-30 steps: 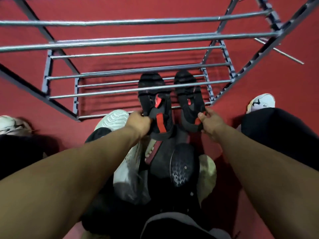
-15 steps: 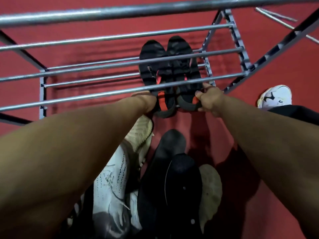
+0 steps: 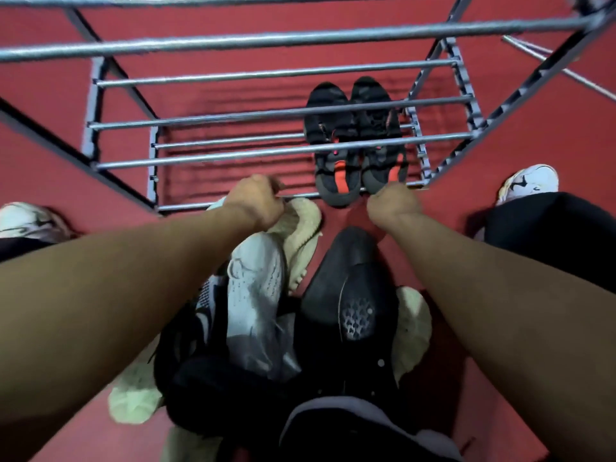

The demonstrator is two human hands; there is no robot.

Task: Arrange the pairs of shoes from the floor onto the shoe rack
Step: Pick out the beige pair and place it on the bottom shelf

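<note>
Grey metal-bar shoe rack [image 3: 273, 153]: pair of black-and-red knit sneakers [image 3: 358, 141] on its lowest shelf, right end, heels toward the person. Remaining shoes heaped on red floor before the rack; cream knit sneaker [image 3: 301, 228] directly beneath left hand [image 3: 256, 203], long axis angled rackward. Both hands loosely curled, holding nothing; right hand [image 3: 393, 203] just behind the shelved heels.
</note>
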